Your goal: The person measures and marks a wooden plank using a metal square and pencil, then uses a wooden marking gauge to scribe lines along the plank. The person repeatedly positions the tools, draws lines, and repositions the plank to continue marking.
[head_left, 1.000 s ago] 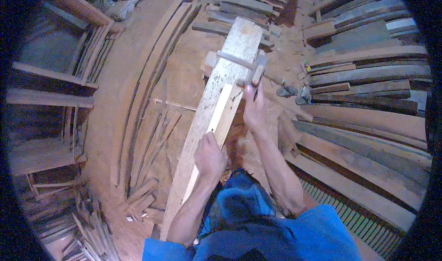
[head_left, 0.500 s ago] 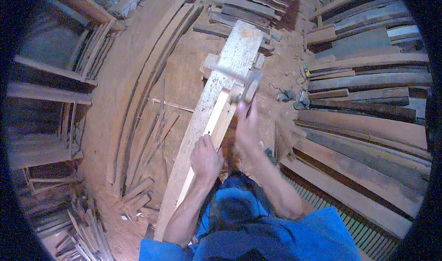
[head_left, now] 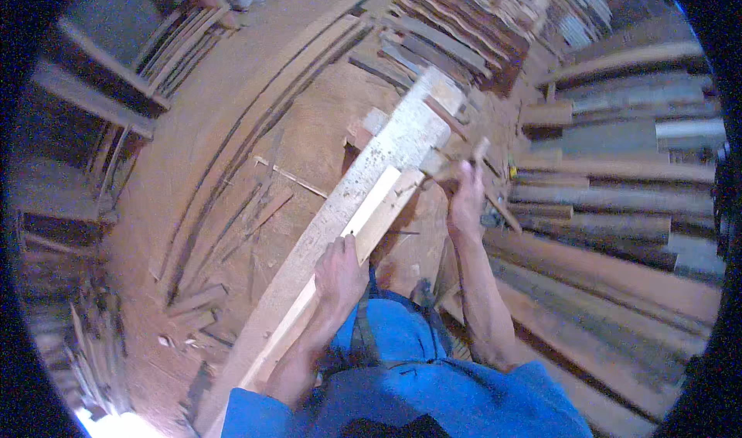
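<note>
A thick, pale plank [head_left: 309, 237] slants away from me across the middle, its far end worn and speckled. On it lies a light, fresh-cut length of wood [head_left: 379, 206], with a small dark hole in its upper face and dark marks near its far end. My left hand [head_left: 342, 272] is closed over this length and presses it against the plank. My right hand [head_left: 466, 202] is raised beside the far end, apart from the wood. A brown, stick-like wooden thing [head_left: 501, 206] shows by its fingers, but motion blur hides its kind and the grip.
Long, curved boards [head_left: 255, 129] lie on the dusty floor to the left. Stacked planks [head_left: 603, 260] fill the right side. Wavy-edged boards [head_left: 464, 20] are piled at the back. Thin offcuts [head_left: 97, 345] stand in a bundle at lower left.
My right hand has moved right, away from the far end of the light wood. My left hand keeps its hold. The whole view has turned and shifted slightly.
</note>
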The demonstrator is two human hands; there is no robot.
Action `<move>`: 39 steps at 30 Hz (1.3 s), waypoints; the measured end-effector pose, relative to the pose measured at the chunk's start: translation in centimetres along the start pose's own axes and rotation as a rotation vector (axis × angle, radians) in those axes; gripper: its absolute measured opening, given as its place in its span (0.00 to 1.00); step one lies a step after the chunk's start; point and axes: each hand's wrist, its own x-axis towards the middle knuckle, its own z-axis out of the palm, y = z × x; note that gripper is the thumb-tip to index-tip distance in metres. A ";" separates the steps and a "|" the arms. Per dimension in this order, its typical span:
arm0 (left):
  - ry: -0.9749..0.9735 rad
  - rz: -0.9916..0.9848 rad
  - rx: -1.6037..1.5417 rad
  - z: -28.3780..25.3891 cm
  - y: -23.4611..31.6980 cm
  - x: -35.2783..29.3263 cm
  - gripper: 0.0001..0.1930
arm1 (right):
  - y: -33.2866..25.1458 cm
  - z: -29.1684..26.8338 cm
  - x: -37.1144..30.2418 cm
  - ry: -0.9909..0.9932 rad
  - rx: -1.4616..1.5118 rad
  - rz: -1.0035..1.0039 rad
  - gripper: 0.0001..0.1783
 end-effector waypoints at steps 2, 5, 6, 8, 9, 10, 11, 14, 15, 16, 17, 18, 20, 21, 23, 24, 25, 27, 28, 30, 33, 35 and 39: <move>0.073 0.044 -0.034 0.0 -0.3 -0.1 0.24 | -0.8 -1.3 0.0 -0.027 0.047 -0.021 0.31; 0.092 0.024 -0.094 0.2 -0.8 -0.4 0.25 | -1.7 -3.9 0.6 -0.015 0.032 0.097 0.20; 0.085 0.012 -0.112 0.2 -1.0 -0.7 0.25 | -2.0 -4.7 1.1 -0.015 0.144 0.149 0.25; 0.097 -0.067 -0.127 0.1 -1.4 -1.4 0.23 | -3.0 -6.3 1.9 -0.119 0.136 0.216 0.28; 0.120 -0.084 -0.122 -0.1 -1.7 -1.8 0.22 | -3.4 -6.6 2.3 -0.142 0.147 0.228 0.28; 0.125 -0.118 -0.141 -0.3 -2.0 -2.4 0.22 | -4.0 -6.9 2.7 -0.160 0.163 0.236 0.29; 0.148 -0.143 -0.154 -0.6 -2.4 -3.3 0.23 | -4.6 -6.8 3.1 -0.176 0.182 0.241 0.30; 0.183 -0.197 -0.145 -0.9 -3.8 -5.4 0.25 | -6.0 -5.7 4.3 -0.386 0.186 0.190 0.30; 0.189 -0.216 -0.128 -0.8 -4.3 -5.7 0.25 | -6.4 -5.1 4.8 -0.398 0.121 0.200 0.30; 0.130 -0.263 -0.121 -0.6 -4.5 -6.1 0.26 | -6.7 -4.4 5.4 -0.469 0.072 0.202 0.30; 0.157 -0.232 -0.074 -0.4 -4.5 -6.4 0.25 | -6.8 -3.7 6.0 -0.611 0.079 0.203 0.31; 0.230 -0.214 -0.074 -0.2 -4.8 -6.6 0.26 | -6.8 -2.8 6.6 -0.619 -0.053 0.204 0.30; 0.181 -0.210 -0.104 0.3 -5.0 -6.8 0.26 | -6.7 -0.8 7.9 -0.733 -0.211 0.191 0.28; 0.325 -0.193 -0.147 0.7 -5.1 -7.0 0.27 | -6.6 0.3 8.4 -0.808 -0.404 0.104 0.29; 0.529 -0.187 -0.248 2.0 -5.3 -8.0 0.28 | -6.5 2.7 8.7 -0.966 -0.655 0.106 0.31; 0.707 -0.321 -0.230 3.0 -5.3 -8.8 0.29 | -6.6 4.0 8.6 -0.949 -0.858 0.116 0.32; 0.808 -0.540 -0.229 4.1 -5.4 -9.8 0.31 | -7.4 5.3 8.8 -1.305 -0.799 0.070 0.36; 1.256 -1.053 -0.129 7.5 -6.5 -10.2 0.38 | -7.4 8.7 8.8 -1.675 -0.809 0.033 0.36; 1.124 -1.270 0.034 8.7 -8.9 -11.8 0.43 | -7.4 10.2 8.7 -1.832 -0.864 -0.066 0.36; 1.177 -1.513 -0.177 11.5 -10.7 -13.1 0.49 | -7.1 12.7 8.7 -2.042 -0.927 0.012 0.36; 1.454 -1.570 -0.752 13.5 -12.5 -12.6 0.50 | -6.2 15.6 8.9 -2.344 -0.930 -0.124 0.34; 1.439 -1.635 -0.781 13.1 -12.3 -11.9 0.50 | -5.4 16.9 8.8 -2.514 -0.925 -0.178 0.38; 1.447 -1.693 -0.770 10.5 -11.2 -10.1 0.50 | -4.4 18.7 9.2 -2.689 -1.046 -0.209 0.38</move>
